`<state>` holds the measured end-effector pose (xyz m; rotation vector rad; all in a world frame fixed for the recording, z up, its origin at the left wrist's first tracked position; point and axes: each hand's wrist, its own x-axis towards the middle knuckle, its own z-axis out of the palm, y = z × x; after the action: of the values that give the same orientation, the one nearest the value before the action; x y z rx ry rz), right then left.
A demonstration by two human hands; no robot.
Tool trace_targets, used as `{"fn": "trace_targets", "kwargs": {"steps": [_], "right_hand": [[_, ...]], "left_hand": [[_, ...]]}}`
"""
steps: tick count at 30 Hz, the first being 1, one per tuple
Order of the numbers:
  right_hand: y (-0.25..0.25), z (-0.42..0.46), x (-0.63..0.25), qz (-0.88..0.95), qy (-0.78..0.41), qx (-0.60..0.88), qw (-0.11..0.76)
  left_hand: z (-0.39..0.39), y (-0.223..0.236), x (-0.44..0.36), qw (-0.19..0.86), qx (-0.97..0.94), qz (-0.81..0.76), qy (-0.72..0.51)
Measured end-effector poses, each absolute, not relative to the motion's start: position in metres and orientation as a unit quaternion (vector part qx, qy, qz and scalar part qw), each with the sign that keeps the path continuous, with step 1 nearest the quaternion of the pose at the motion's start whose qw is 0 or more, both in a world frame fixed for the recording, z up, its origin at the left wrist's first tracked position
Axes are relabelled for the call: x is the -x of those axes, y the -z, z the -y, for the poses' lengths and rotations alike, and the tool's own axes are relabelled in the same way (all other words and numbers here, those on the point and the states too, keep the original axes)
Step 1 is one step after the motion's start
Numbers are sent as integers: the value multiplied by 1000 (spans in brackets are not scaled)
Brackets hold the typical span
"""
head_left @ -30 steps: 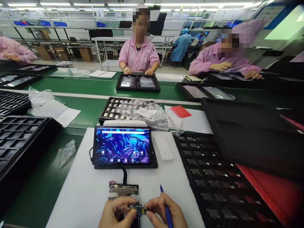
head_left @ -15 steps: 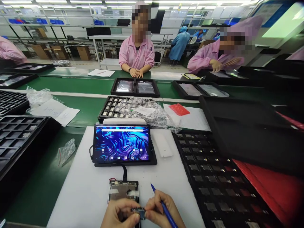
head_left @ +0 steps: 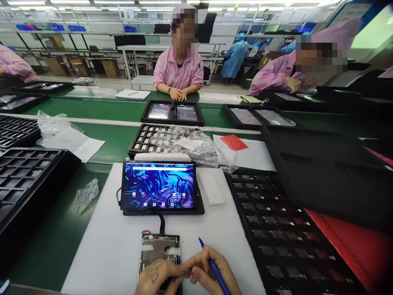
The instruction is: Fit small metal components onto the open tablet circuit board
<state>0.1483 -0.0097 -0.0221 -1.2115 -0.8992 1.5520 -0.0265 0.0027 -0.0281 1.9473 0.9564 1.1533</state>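
Note:
My left hand (head_left: 159, 276) is closed in a pinch over the lower part of an opened device (head_left: 153, 248) with bare circuitry and strips of tape. A small electronic module (head_left: 188, 270) is mostly hidden between the fingertips of both hands. My right hand (head_left: 213, 270) meets the left at the fingertips, and a blue pen (head_left: 217, 272) is tucked in it, tip pointing up and away. From the opened device a black flat cable (head_left: 161, 224) runs to a lit tablet (head_left: 159, 186) propped on a stand.
A white foam sheet (head_left: 95, 250) lies under the work. To the right, a black tray (head_left: 276, 221) holds rows of small parts beside red wrap (head_left: 340, 241). Another black tray (head_left: 29, 176) is at left. Bubble wrap (head_left: 193, 143) lies behind the tablet. Co-workers in pink (head_left: 179, 73) sit opposite.
My left hand has turned so its back faces up, and its fingers now cover the module that showed before. The right fingertips have closed in nearer. The view has shifted slightly.

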Motion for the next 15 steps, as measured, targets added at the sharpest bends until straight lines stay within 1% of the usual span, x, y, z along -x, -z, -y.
{"fn": "trace_targets", "kwargs": {"steps": [2,3,5,7,10,13,15], "right_hand": [[25,11,-148,387,-605,506,479],[27,12,-148,401,-590,515,475],[33,13,-149,429,-549,542,471],[41,13,-149,457,-470,578,487],[51,12,-149,476,-351,622,513],[55,10,-147,495,-320,627,510],[56,8,-146,508,-310,626,503]], "left_hand": [[-11,20,29,264,-811,-292,-433],[-16,16,31,225,-831,-282,-423],[-25,8,37,169,-857,-294,-388],[-31,6,43,134,-869,-309,-362],[-34,13,50,137,-859,-336,-360],[-33,22,50,177,-844,-361,-356],[-33,25,48,185,-847,-364,-339]]}}
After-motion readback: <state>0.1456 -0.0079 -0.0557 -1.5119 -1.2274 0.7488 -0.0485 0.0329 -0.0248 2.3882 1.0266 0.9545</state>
